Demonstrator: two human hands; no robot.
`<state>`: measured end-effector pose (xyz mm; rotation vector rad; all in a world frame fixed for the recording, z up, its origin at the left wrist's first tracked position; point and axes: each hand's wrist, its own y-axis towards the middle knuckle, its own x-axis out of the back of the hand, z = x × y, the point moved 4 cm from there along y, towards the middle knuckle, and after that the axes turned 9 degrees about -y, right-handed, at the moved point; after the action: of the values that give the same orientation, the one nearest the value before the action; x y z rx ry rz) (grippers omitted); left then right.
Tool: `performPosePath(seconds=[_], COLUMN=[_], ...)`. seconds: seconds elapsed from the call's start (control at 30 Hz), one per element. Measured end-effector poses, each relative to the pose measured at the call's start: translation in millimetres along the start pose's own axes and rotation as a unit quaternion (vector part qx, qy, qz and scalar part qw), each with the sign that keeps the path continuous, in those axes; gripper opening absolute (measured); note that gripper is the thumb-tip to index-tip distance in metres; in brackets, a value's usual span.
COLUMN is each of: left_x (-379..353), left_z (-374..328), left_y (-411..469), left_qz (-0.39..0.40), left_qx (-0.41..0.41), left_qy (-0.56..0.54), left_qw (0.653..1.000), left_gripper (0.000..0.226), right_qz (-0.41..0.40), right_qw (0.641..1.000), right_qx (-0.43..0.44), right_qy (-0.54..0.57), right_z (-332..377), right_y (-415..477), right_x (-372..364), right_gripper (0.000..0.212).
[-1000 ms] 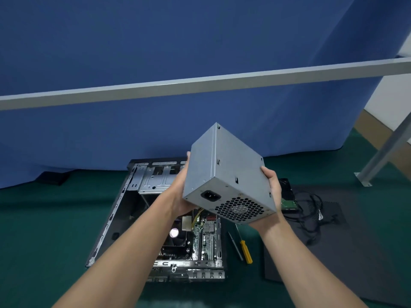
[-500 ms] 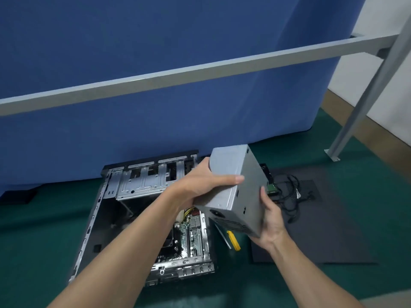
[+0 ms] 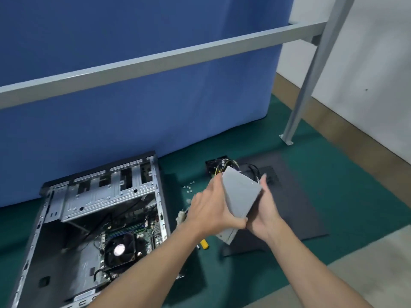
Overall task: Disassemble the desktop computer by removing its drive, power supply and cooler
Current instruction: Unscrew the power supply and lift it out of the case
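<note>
A grey metal power supply [image 3: 241, 196] is held tilted over the left edge of a dark panel [image 3: 298, 205], right of the open computer case [image 3: 66, 218]. My left hand [image 3: 213, 210] grips its left side and near corner. My right hand [image 3: 266, 212] holds its right side, fingers along the metal. Yellow and black cables [image 3: 226, 164] trail from its far end. Inside the case the black cooler fan [image 3: 120, 250] sits on the motherboard. A black drive [image 3: 211, 166] lies behind the power supply, mostly hidden.
Small screws [image 3: 189, 188] lie on the green mat [image 3: 347, 192] between case and panel. A yellow-handled screwdriver [image 3: 204, 244] shows below my left wrist. A grey metal rail [image 3: 155, 61] crosses overhead, and its leg [image 3: 309, 85] stands at the right. A blue curtain hangs behind.
Both hands have carried the power supply right and down, away from the case and over the dark panel. It has tipped further and its cables now show at the far end.
</note>
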<state>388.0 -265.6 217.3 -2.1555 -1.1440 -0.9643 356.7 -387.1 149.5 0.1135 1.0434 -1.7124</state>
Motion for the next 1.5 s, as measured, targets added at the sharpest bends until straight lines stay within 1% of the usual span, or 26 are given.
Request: performPosePath(seconds=[0.07,0.1,0.2,0.27,0.33,0.43,0.53,0.6,0.67,0.73,0.8,0.83,0.87,0.93,1.0,1.07,1.17,1.27,1.4,1.43,1.5], left_x=[-8.1,-9.7,-10.7,-11.4,-12.2,-13.5,-20.2,-28.7,-37.8,-45.1,-51.7,-55.0,-59.4,-71.9,-87.2,-105.9,-126.0,-143.3,-156.5,-157.8,-157.5], left_z=[-10.7,-14.2,-19.6,-18.8,-17.9,-16.8,-16.0,-18.6,-26.3,-36.0,-43.9,-47.0,-50.5,-58.0,-64.9,-70.3,-66.6,-53.6,-32.0,-27.8,-20.6], left_y=[10.4,15.4,25.8,28.6,28.3,25.9,24.8,27.7,35.0,48.2,67.1,77.9,88.7,109.9,131.0,153.6,175.1,194.4,209.4,211.2,212.7], left_qz=[0.007,0.004,0.003,0.007,0.013,0.025,0.043,0.056,0.055,0.039,0.036,0.038,0.04,0.046,0.061,0.074,0.08,0.111,0.175,0.179,0.171], left_qx=[-0.082,-0.106,-0.165,-0.204,-0.228,-0.253,-0.275,-0.276,-0.269,-0.258,-0.227,-0.208,-0.191,-0.17,-0.143,-0.111,-0.092,-0.056,0.017,0.039,0.085], left_qy=[0.132,0.181,0.252,0.293,0.313,0.316,0.323,0.333,0.328,0.312,0.296,0.28,0.262,0.232,0.195,0.161,0.134,0.129,0.137,0.132,0.117], left_qw=[0.988,0.978,0.954,0.934,0.922,0.914,0.905,0.9,0.904,0.914,0.927,0.936,0.945,0.957,0.968,0.978,0.983,0.984,0.975,0.974,0.975], left_gripper=[0.114,0.117,0.12,0.122,0.124,0.123,0.121,0.118,0.108,0.098,0.099,0.1,0.098,0.088,0.081,0.075,0.068,0.068,0.066,0.066,0.065], right_qz=[0.017,0.021,0.008,-0.019,-0.029,-0.021,-0.018,-0.043,-0.087,-0.143,-0.171,-0.173,-0.171,-0.168,-0.159,-0.152,-0.15,-0.143,-0.123,-0.114,-0.095], right_qw=[1.0,0.999,0.989,0.979,0.974,0.969,0.966,0.967,0.967,0.965,0.961,0.96,0.96,0.958,0.955,0.95,0.941,0.941,0.944,0.947,0.952], right_qx=[-0.018,-0.034,-0.094,-0.124,-0.136,-0.144,-0.157,-0.145,-0.113,-0.056,-0.007,0.006,0.013,0.017,0.02,0.019,0.022,0.009,-0.017,-0.021,-0.031], right_qy=[-0.006,-0.03,-0.117,-0.158,-0.18,-0.2,-0.206,-0.207,-0.213,-0.214,-0.218,-0.221,-0.221,-0.231,-0.248,-0.271,-0.302,-0.305,-0.306,-0.299,-0.29], right_z=[23.0,32.8,53.0,59.7,62.3,62.3,60.8,62.0,67.4,79.1,96.7,106.6,116.8,140.3,164.6,188.7,208.3,218.7,222.5,221.9,218.0], right_y=[-2.3,-3.8,-3.7,-1.5,0.0,-1.5,-6.5,-7.9,-6.7,-1.2,5.0,8.5,13.2,25.4,40.7,60.8,87.0,112.9,138.3,144.4,155.2], right_x=[10.6,15.0,22.0,23.6,21.2,16.6,20.3,27.9,39.1,57.8,76.8,86.4,97.8,120.5,141.4,163.3,187.7,209.4,220.5,220.3,216.6], right_gripper=[0.093,0.092,0.078,0.076,0.07,0.054,0.046,0.045,0.049,0.053,0.042,0.037,0.036,0.035,0.02,0.013,0.015,0.009,0.027,0.028,0.021])
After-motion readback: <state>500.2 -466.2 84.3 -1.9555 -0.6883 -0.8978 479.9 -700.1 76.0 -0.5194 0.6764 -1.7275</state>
